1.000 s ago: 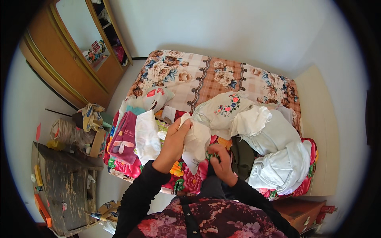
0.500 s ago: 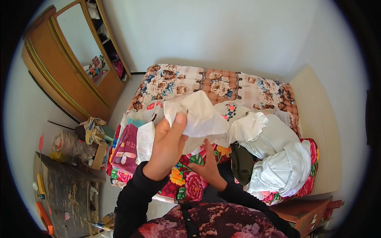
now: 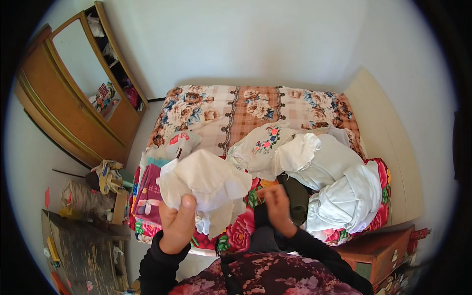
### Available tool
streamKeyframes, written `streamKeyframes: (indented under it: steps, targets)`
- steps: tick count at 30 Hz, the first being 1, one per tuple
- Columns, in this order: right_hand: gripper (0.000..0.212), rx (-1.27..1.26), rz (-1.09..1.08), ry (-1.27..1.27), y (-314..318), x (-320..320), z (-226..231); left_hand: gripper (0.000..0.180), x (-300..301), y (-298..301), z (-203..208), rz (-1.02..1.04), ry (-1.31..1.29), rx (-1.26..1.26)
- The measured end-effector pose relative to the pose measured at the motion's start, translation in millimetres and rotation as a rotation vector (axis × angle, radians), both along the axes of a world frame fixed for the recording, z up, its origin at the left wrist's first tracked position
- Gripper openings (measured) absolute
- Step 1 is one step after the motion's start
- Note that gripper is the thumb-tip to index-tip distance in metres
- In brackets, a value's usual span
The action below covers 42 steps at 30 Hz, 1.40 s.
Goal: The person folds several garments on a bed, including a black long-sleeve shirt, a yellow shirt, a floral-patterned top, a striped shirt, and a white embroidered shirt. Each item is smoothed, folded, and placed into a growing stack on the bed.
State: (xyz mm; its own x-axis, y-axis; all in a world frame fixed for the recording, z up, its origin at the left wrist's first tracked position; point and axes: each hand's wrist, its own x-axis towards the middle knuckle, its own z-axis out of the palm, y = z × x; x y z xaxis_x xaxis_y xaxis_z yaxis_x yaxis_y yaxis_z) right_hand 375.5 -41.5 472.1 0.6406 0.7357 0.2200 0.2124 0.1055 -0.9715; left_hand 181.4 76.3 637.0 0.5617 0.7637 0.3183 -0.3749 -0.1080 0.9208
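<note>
A thin white cloth [image 3: 209,172], its kind not clear from its crumpled shape, hangs spread over the bed from my left hand [image 3: 178,222]. That hand is closed, thumb in front, gripping the cloth's lower left part. My right hand [image 3: 278,209] is apart from the cloth, its fingers partly stretched and slightly smeared; nothing shows in it. Beside it lies a dark green folded garment [image 3: 294,199]. A white garment with embroidered flowers [image 3: 265,142] and a white frilled piece [image 3: 297,152] lie beyond my right hand.
The bed bears a floral sheet [image 3: 255,105] and a red flowered blanket [image 3: 238,231]. A pale heap of clothes [image 3: 349,196] is on the right, a folded maroon cloth [image 3: 149,194] on the left. A wardrobe [image 3: 73,93], worn dark table [image 3: 78,250] and reddish-brown cabinet [image 3: 378,250] stand around.
My left hand has moved left and down with the white cloth, which now hangs more spread out. My right hand has shifted right, away from the cloth.
</note>
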Motion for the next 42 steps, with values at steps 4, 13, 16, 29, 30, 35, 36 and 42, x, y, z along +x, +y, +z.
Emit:
streamKeyframes:
  steps: [4,13,16,29,30,35,36,42]
  targets:
    - [0.02,-0.072,0.241,-0.094,-7,17,26,0.051,12,5,0,-0.04,-0.049,-0.077]
    - [0.067,-0.005,0.558,-0.195,31,-78,-17,0.042,7,-16,-22,0.025,0.551,1.017]
    - [0.053,-0.098,0.474,0.138,32,-67,-60,0.042,44,-21,5,-0.16,0.978,0.287]
    - [0.05,0.085,0.523,1.317,-43,4,-49,0.045,-56,-27,-79,0.145,0.407,0.723]
    - [0.059,0.102,0.524,1.221,-37,5,-23,0.042,-82,-33,-82,0.27,0.462,0.722]
    - [0.055,0.175,0.416,0.997,-46,37,39,0.046,-78,-30,-88,0.475,-0.043,-0.077]
    - [0.05,0.18,0.384,0.964,-45,41,43,0.043,-60,-17,-82,0.476,0.046,0.088]
    - [0.029,-0.005,0.045,1.321,29,116,-68,0.032,23,112,-136,0.132,-0.082,-0.561]
